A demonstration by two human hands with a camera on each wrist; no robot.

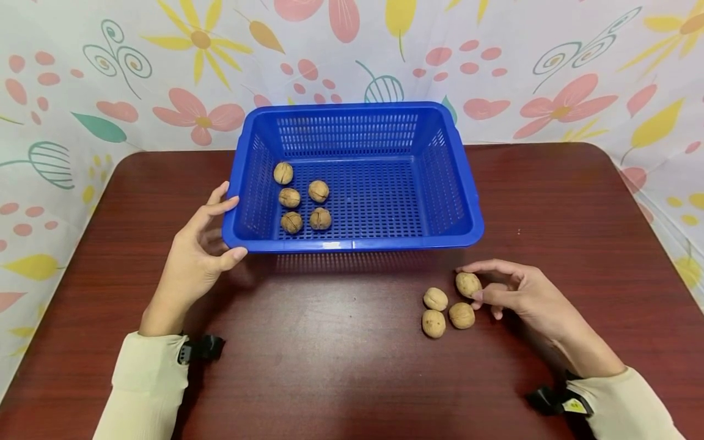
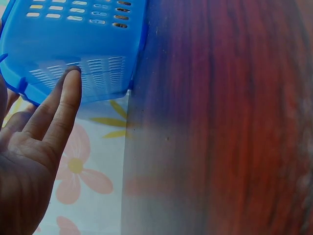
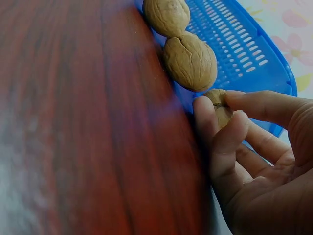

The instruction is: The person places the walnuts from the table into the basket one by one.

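Note:
My left hand (image 1: 189, 256) holds a blue plastic basket (image 1: 352, 245) at its near left corner, with the thumb on the front rim and fingertips at the left rim. In the left wrist view, straight fingers (image 2: 63, 112) reach along the basket's outer wall. Several walnuts (image 1: 289, 197) lie in the basket's left part. To the right, just in front of the basket, my right hand (image 1: 525, 299) pinches a walnut (image 1: 468, 285) between thumb and fingers. Three more walnuts (image 1: 434, 324) sit close together on the table beside it. In the right wrist view, fingers partly cover the pinched walnut (image 3: 222, 115).
A dark red-brown wooden table (image 1: 308, 360) carries everything. Behind it stands a white cloth (image 1: 484, 55) printed with flowers. The basket's raised walls surround the walnuts inside. A black strap with a small device (image 1: 189, 351) is on the left wrist, another strap (image 1: 561, 400) on the right.

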